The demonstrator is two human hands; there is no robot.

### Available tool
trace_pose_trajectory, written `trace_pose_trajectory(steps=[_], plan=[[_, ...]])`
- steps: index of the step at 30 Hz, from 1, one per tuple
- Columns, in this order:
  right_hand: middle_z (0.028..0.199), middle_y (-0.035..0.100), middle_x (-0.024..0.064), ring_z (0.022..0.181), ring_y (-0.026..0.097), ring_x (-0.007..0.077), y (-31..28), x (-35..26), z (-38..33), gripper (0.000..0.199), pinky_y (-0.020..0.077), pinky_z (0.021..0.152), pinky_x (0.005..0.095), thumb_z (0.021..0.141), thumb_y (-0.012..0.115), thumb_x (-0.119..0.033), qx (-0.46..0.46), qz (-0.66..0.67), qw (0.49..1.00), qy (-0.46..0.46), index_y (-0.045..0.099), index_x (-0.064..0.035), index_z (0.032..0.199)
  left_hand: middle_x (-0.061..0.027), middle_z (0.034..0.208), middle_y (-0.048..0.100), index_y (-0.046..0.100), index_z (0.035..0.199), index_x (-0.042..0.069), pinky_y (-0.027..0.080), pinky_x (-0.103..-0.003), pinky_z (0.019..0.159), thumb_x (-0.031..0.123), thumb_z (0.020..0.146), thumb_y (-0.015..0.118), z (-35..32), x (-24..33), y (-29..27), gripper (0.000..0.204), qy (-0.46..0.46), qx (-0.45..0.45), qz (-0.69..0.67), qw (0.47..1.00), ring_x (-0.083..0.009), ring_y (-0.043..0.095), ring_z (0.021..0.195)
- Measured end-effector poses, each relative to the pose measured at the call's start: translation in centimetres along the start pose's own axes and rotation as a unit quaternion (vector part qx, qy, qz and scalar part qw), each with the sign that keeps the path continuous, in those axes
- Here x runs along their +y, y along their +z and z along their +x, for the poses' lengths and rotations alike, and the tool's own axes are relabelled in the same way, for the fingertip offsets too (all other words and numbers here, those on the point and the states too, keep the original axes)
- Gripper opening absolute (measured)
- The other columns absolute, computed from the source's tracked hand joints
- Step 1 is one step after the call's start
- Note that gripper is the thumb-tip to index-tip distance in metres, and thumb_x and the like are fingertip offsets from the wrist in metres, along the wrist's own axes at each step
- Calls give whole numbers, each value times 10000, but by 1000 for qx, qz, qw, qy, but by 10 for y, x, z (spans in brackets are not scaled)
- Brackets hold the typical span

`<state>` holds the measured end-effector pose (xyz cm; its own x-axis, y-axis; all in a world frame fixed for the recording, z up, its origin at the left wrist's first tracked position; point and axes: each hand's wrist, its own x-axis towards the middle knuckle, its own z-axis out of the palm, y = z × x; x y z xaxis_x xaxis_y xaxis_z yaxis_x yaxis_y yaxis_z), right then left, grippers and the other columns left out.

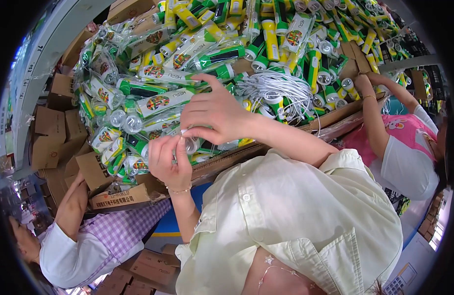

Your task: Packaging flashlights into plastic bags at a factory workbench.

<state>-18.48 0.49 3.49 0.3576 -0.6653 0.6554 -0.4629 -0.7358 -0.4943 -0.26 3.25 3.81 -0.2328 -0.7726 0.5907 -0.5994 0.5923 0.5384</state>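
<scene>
My left hand (pixel 169 161), with a thin bracelet at the wrist, grips a small flashlight in a clear bag (pixel 191 144). My right hand (pixel 214 115) comes in from the right and pinches the top of that same bag with thumb and finger. Both hands hover over the near edge of a big heap of green-and-yellow flashlights (pixel 163 101), many in clear bags. A bundle of white cords (pixel 281 88) lies on the heap just right of my right hand.
The heap rests on flattened cardboard (pixel 227 162). A person in a pink-and-white shirt reaches into it with an arm (pixel 372 110) at the right. Another person's arm (pixel 72 204), in a purple checked sleeve, is at the lower left. Brown cartons (pixel 52 130) are stacked left.
</scene>
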Motion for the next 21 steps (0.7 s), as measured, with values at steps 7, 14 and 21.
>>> trace_pose_trajectory(steps=[7,14,21], plan=[[803,611,-60,804,581,125,-14,5,3,111,259,1013,506,795,644,-251,-16,58,998,-36,609,-153,757,-79,740,558,624,799,2,397,-324,592,-10,711,669,3,18,-12,99,-24,50,-52,997,-230,502,662],[791,613,-50,801,582,138,-27,38,-8,81,270,1001,459,773,659,-217,-31,41,999,-12,607,-158,752,-73,754,516,563,765,-25,379,-287,650,-5,769,598,12,11,-53,41,-10,263,-92,960,-173,472,701],[801,624,-21,851,587,151,-17,55,-10,113,326,961,414,760,684,-215,-29,27,996,85,606,-134,761,-60,808,538,541,820,-35,396,-225,660,29,847,539,30,-31,-73,70,-110,293,-187,931,-102,477,710]])
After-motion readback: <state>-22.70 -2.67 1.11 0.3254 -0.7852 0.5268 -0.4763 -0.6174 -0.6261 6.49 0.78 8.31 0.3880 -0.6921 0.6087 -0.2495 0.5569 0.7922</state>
